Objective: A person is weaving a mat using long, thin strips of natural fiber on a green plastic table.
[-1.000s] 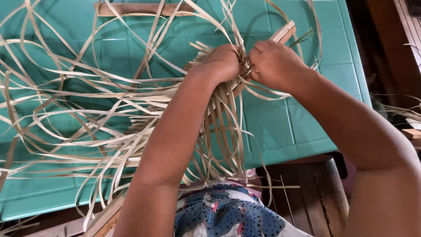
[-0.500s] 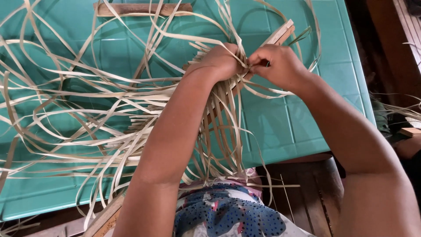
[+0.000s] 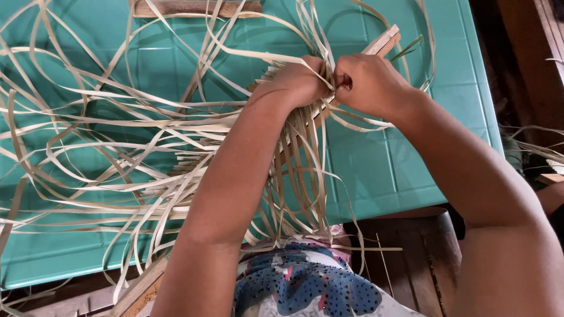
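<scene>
Working pale flat weaving strips (image 3: 194, 132) into a partly woven mat over a teal desk (image 3: 399, 170), both hands meeting near the far right of the desk. Left hand (image 3: 296, 82) curling shut over a bunch of strips where the woven part begins; right hand (image 3: 367, 85) pinching closed on one strip just beside it, knuckles nearly touching. Judging the step as tightening or tucking a strand: keeping the left hand pressing the crossing flat, pulling the strand along its own line rather than upward, and keeping it untwisted so it lies flat against its neighbours. Loose ends fanning widely leftward across the desk and hanging over the near edge toward the patterned clothing (image 3: 299, 282). Lying under the work, a wooden slat (image 3: 385, 41) poking out beyond the hands; another wooden piece (image 3: 194, 7) resting at the far edge. Seeing no containers anywhere, strips lying loose on the desk
</scene>
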